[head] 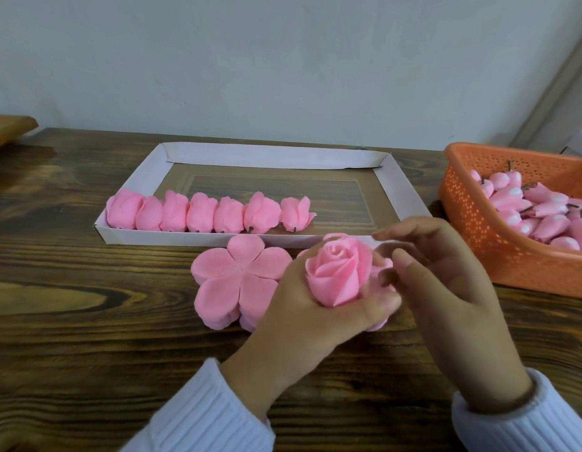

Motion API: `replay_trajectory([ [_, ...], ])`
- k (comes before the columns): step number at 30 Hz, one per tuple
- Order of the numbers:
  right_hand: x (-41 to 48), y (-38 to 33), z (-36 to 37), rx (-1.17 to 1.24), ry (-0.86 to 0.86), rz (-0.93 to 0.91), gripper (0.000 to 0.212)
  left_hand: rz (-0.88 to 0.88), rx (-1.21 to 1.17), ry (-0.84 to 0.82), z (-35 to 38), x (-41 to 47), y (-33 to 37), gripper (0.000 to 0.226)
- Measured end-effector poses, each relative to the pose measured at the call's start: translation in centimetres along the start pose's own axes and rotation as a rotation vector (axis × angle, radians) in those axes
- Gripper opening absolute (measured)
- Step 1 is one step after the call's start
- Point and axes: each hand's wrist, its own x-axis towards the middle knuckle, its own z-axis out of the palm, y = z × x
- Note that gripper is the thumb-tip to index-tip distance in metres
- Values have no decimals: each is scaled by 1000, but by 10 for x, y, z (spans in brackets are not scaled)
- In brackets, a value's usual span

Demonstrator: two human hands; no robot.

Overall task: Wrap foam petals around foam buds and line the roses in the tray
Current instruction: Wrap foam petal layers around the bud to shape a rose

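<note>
Seven finished roses (211,212) lie in a row in the tray (273,156), stems toward me. The free place comes straight beyond the fingers of my left hand (302,318), just past the last of the row. That hand grasps the new rose (335,275) from below, fingers and thumb wrapped round its base. The bloom faces up and toward me, so its long axis stands nearly upright (I judge it must tip away from me to lie like the others). My right hand (446,288) sits against the rose's right side, fingers loosely curved; whether it pinches a petal I cannot tell. The left hand is nearer the gap. No brand, label or writing shows anywhere.
</note>
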Motion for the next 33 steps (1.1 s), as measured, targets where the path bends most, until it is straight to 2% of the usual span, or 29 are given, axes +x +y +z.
replay_trajectory([
  [4, -3, 4, 8, 241, -122, 305, 18, 146, 21, 128, 2, 0, 3, 9],
  [7, -8, 3, 20, 349, -265, 480, 24, 128, 20, 119, 3, -1, 6, 9],
  [11, -12, 2, 29, 360, -373, 583, 30, 73, 69, 121, 4, -2, 6, 11],
  [15, -9, 3, 30, 487, -340, 698, 25, 141, 100, 172, 4, 0, 4, 16],
  [19, -8, 5, 30, 630, -280, 722, 26, 192, 53, 280, 4, 3, 5, 14],
  [23, -10, 8, 33, 623, -285, 694, 21, 139, -26, 364, 6, 3, 6, 15],
  [25, -9, 8, 33, 616, -302, 654, 21, 128, -74, 349, 5, 4, 7, 17],
  [27, -10, 9, 30, 684, -352, 625, 34, 151, -69, 319, 4, 4, 8, 15],
  [30, -11, 9, 26, 771, -407, 566, 41, 167, -22, 203, 5, 3, 9, 7],
  [33, -11, 9, 26, 754, -344, 553, 44, 142, 49, 107, 8, 1, 9, 6],
])
